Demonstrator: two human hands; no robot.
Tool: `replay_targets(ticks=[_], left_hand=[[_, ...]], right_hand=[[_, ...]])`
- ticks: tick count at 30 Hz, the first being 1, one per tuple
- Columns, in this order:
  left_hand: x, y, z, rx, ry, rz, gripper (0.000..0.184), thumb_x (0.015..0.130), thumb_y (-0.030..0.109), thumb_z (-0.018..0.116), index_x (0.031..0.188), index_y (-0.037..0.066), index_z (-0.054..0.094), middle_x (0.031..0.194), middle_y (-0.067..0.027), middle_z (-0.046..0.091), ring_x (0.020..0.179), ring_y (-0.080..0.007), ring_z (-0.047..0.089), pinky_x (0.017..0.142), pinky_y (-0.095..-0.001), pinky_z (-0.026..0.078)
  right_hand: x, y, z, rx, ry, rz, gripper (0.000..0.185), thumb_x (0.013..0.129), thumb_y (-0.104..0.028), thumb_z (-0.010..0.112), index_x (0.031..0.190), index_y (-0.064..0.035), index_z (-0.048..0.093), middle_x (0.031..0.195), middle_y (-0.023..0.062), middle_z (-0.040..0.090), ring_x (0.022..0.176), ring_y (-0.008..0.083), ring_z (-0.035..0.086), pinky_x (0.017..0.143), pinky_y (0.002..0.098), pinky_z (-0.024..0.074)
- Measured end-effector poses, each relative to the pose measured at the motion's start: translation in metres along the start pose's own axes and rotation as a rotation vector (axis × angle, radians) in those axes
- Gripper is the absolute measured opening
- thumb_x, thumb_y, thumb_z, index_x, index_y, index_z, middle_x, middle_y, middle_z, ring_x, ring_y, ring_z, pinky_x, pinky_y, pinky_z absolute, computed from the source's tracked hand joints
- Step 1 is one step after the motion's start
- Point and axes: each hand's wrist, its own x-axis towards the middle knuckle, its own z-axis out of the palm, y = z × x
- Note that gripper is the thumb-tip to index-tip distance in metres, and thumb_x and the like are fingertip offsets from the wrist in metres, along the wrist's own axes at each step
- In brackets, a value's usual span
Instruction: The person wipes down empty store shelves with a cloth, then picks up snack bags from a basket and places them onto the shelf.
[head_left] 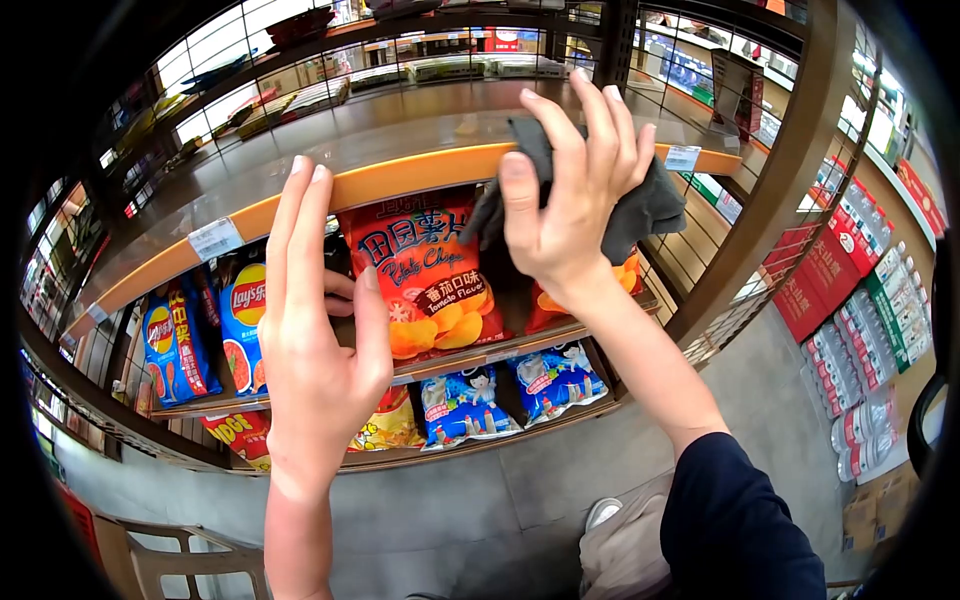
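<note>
A dark grey cloth lies over the orange front edge of the upper shelf, partly hanging down. My right hand is on or just in front of this cloth, its fingers spread and pointing up; whether the palm presses on it is hard to tell. My left hand is raised before the shelf with fingers stretched out and thumb apart, holding nothing. Its fingertips are near the orange edge. Between the hands, a red bag of potato chips stands on the shelf below.
Blue Lay's bags stand at the left. Blue snack bags and a yellow bag fill the lowest shelf. A brown upright post rises at the right, with packs of water bottles beyond. A brown stool is at lower left.
</note>
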Motion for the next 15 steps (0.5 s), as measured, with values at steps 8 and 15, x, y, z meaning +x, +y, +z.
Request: replay_targets(ticks=[8,15], left_hand=[[0.003,0.007,-0.008,-0.093,-0.022,-0.125,0.06,0.084,-0.009,0.058,0.142,0.002,0.046,0.149,-0.0152,0.045,0.076,-0.0136,0.057,0.067,-0.0238,0.049],[0.0,0.007,-0.008,-0.093,-0.031,-0.163,0.063,0.084,-0.01,0.058,0.143,0.006,0.046,0.15,-0.0113,0.045,0.072,-0.0114,0.055,0.065,-0.0222,0.049]], right_hand=[[-0.003,0.026,-0.003,0.42,0.286,-0.166,0.03,0.079,-0.014,0.08,0.105,-0.0095,0.068,0.1,0.0051,0.052,0.093,0.024,0.053,0.107,0.052,0.0368],[-0.014,0.036,-0.026,0.103,0.103,-0.25,0.042,0.072,-0.009,0.082,0.111,-0.0042,0.07,0.109,0.0074,0.055,0.102,0.0267,0.053,0.109,0.0521,0.0375]])
